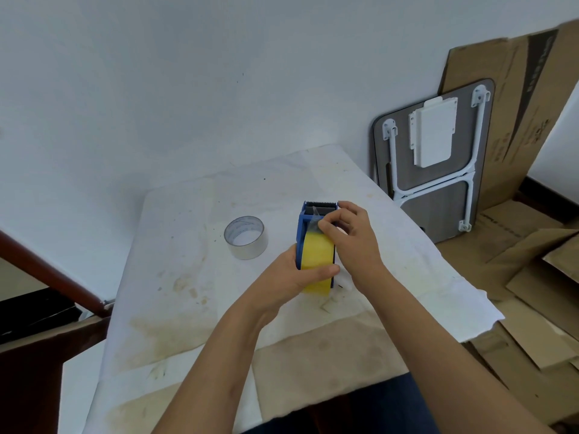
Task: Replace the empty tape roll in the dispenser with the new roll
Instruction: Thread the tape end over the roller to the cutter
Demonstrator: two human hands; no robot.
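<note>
Tape from the yellow new roll (315, 257), already seated in the blue dispenser (303, 228) that the left hand (291, 277) clamps, is pinched by the right hand (351, 236) near the dispenser's toothed blade and might fold onto itself; the empty roll (246, 237) lies left of the dispenser.

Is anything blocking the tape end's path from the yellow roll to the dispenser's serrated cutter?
Nothing visible does. The right hand pinches the clear tape end just short of the black serrated cutter of the blue plastic dispenser; the left hand steadies the yellow tape roll.
</note>
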